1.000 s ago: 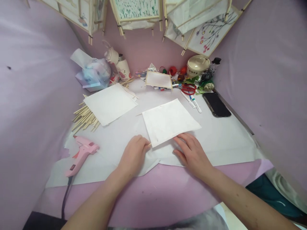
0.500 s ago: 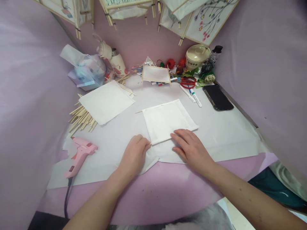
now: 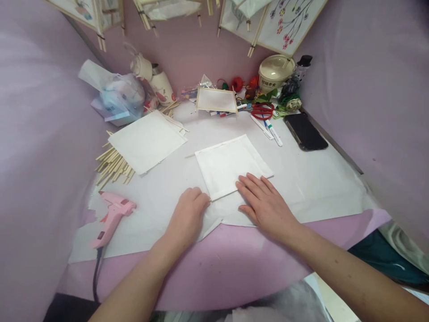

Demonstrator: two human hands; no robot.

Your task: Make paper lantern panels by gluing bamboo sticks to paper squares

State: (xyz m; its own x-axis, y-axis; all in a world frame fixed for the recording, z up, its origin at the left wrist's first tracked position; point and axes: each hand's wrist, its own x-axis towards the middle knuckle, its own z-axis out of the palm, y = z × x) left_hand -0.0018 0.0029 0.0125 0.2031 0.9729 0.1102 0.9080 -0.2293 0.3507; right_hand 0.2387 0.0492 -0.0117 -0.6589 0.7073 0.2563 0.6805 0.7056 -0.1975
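A white paper panel [image 3: 231, 165] lies on the paper-covered table, with its edges folded as if over thin sticks. A thin stick end pokes out at its far left corner. My left hand [image 3: 190, 211] has thumb and fingers pinched on the panel's near left corner, where a small stick tip barely shows. Flat on the panel's near right edge rests my right hand [image 3: 264, 203], its fingers stretched out and slightly spread.
A pink hot glue gun [image 3: 112, 219] lies at the left. Behind it, white sheets [image 3: 147, 141] cover a pile of wooden sticks [image 3: 115, 165]. Red-handled scissors [image 3: 262, 111], markers [image 3: 274, 133] and a phone [image 3: 305, 131] lie at the right. Paper lanterns [image 3: 275, 27] hang above.
My right hand has flattened, its fingers spreading farther over the panel's near edge. My left hand keeps its pinch at the corner. The camera view has shifted slightly.
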